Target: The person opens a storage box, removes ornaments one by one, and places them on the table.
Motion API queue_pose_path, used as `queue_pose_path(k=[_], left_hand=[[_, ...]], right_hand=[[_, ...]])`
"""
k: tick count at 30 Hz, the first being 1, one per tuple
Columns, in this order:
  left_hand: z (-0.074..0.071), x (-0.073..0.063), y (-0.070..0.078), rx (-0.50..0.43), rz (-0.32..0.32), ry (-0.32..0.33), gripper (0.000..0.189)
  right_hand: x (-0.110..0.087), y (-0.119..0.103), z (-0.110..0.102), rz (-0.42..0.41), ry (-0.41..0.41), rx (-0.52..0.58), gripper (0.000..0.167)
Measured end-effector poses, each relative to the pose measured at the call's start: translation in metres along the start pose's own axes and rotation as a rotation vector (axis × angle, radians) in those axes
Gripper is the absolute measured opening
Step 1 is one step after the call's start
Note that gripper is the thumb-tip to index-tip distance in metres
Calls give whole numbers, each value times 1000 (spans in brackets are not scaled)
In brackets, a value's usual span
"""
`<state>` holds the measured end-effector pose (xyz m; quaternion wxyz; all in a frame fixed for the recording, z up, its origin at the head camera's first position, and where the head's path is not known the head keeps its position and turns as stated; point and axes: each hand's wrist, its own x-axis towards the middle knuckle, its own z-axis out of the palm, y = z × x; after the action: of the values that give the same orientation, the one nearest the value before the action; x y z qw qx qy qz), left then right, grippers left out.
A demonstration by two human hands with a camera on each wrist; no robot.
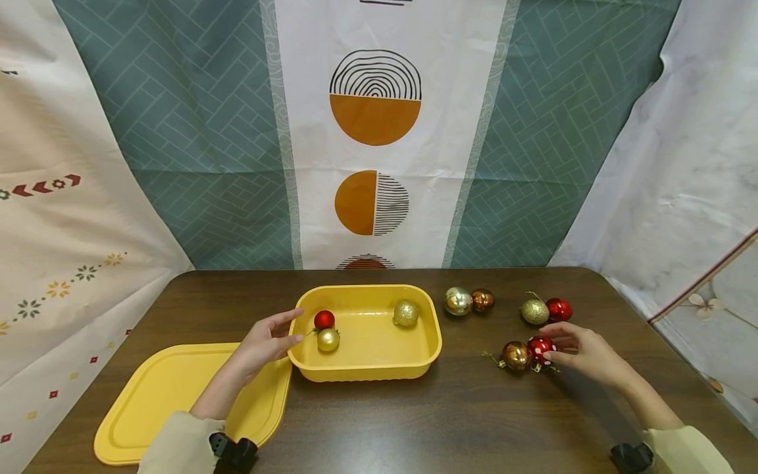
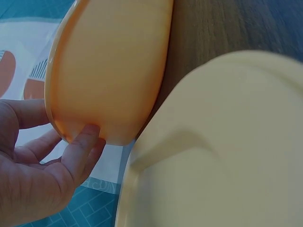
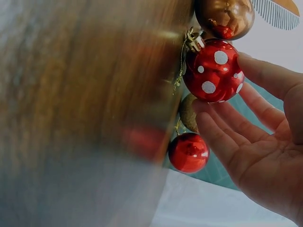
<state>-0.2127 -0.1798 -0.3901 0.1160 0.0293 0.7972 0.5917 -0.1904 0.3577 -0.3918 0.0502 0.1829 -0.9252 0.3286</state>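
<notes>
My left hand (image 1: 268,337) holds the left end of a yellow plastic box (image 1: 361,374), with the thumb at the rim and fingertips (image 2: 90,132) against the outer wall. Inside the box are a small red Christmas ball (image 1: 324,320), a shiny gold one (image 1: 328,340) and a glittery gold one (image 1: 406,313). On the right, my right hand (image 1: 583,352) pinches a red Christmas ball with white dots (image 3: 215,71) between thumb and fingers. A shiny bronze ball (image 1: 515,356) sits right beside it, touching or nearly so.
A yellow lid (image 1: 172,375) lies flat beneath my left forearm. Behind the right hand are a glittery gold ball (image 1: 535,312) and a red ball (image 1: 559,309). Pale gold (image 1: 458,301) and brown (image 1: 482,300) balls stand right of the box. Patterned cloth (image 1: 237,131) hangs behind the table.
</notes>
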Motion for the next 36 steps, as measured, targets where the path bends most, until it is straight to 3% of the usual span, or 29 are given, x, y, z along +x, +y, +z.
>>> queue_pose_path(k=[10, 19, 26, 36], left_hand=[[0, 0, 1, -3, 4, -4, 56], [0, -1, 1, 1, -1, -4, 56], [-1, -1, 2, 17, -6, -3, 56], [-1, 1, 0, 23, -10, 4, 56]], right_hand=[[1, -1, 1, 19, 0, 13, 38], [1, -6, -1, -27, 19, 39, 39], [14, -36, 1, -56, 45, 31, 40], [53, -81, 24, -61, -47, 145, 45]])
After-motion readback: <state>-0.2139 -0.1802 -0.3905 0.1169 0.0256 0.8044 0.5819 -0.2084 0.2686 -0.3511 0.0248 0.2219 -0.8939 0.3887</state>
